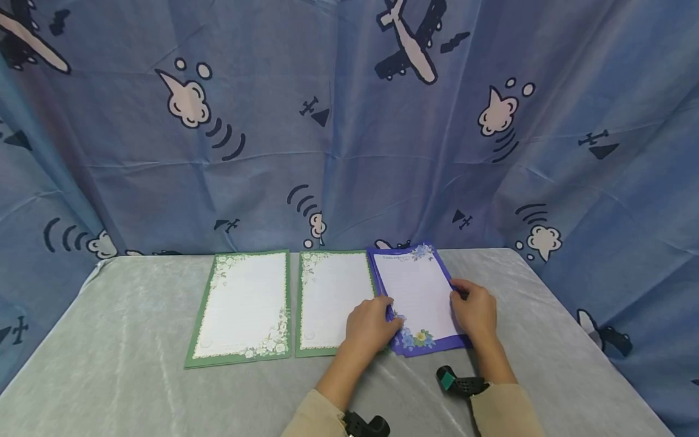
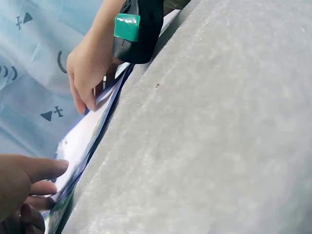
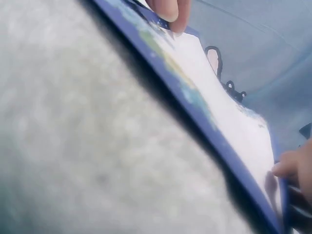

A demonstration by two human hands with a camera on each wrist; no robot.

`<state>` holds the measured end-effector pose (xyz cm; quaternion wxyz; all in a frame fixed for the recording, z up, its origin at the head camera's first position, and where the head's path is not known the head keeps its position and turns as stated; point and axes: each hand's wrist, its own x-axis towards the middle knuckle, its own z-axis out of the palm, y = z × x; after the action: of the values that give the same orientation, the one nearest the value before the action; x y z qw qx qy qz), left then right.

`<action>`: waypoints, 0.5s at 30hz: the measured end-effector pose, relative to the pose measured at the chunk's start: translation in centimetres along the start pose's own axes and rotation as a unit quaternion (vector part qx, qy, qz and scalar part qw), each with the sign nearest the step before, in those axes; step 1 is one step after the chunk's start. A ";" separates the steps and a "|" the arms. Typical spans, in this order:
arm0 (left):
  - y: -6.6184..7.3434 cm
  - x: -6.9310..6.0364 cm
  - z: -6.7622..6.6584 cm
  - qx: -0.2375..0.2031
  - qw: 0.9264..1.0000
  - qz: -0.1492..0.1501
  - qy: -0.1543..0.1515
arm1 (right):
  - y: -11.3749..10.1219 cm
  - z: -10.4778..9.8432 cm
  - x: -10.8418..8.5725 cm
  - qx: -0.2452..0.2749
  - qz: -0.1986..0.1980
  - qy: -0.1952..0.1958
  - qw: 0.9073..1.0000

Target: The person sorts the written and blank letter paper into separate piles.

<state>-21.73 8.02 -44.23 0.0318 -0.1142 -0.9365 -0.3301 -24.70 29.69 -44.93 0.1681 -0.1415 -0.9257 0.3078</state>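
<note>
A small stack of blue-purple bordered stationery sheets (image 1: 417, 285) with printed blue and yellow flowers lies tilted on the right. My left hand (image 1: 369, 326) holds its left edge, the thumb on the top face and fingers at the side. On the opposite edge, my right hand (image 1: 476, 308) pinches the sheets between thumb and fingers. The left wrist view shows the left hand (image 2: 22, 187) by the near corner; parts of its fingers are hidden. In the right wrist view the sheets (image 3: 234, 126) bow slightly between both hands, their near edge casting a shadow on the cloth.
Green-bordered floral sheets lie in two piles: one far left (image 1: 246, 303), another in the middle (image 1: 333, 297), partly covered by the left hand and overlapped by the purple sheets. Pale grey cloth (image 1: 136, 328) covers the table. A blue patterned curtain (image 1: 262, 121) hangs behind.
</note>
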 end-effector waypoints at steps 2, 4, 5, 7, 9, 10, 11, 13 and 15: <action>0.1 0.0 0.1 0.008 1.000 -0.001 0.000 | 0.0 0.1 0.0 -0.008 0.007 -0.005 1.000; 0.2 0.0 0.2 0.016 1.000 0.000 -0.003 | 0.0 0.2 -0.1 -0.016 0.012 -0.005 1.000; 0.2 0.1 0.2 0.024 1.000 0.003 -0.006 | 0.0 0.2 -0.1 -0.019 0.014 -0.005 1.000; 0.3 0.1 0.3 0.044 0.999 0.011 -0.020 | 0.0 0.3 -0.2 -0.024 0.016 0.000 1.000; 0.2 0.1 0.3 0.067 0.997 0.024 -0.036 | 0.1 0.4 -0.2 -0.031 0.016 0.005 0.999; 0.2 0.1 0.3 0.078 0.996 0.031 -0.044 | 0.2 0.5 -0.3 -0.035 0.015 0.006 0.999; 0.2 0.1 0.3 0.087 0.994 0.037 -0.051 | 0.2 0.5 -0.3 -0.038 0.013 0.008 0.999; 0.2 0.1 0.3 0.095 0.993 0.044 -0.057 | 0.3 0.6 -0.3 -0.045 0.008 0.009 0.999; 0.1 0.1 0.5 0.089 0.994 0.043 -0.048 | 0.4 0.8 -0.2 -0.050 0.003 0.008 0.999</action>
<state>-21.83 8.45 -44.54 0.0111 -0.1665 -0.9568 -0.2381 -24.74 29.50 -45.79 0.1677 -0.1549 -0.9382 0.2602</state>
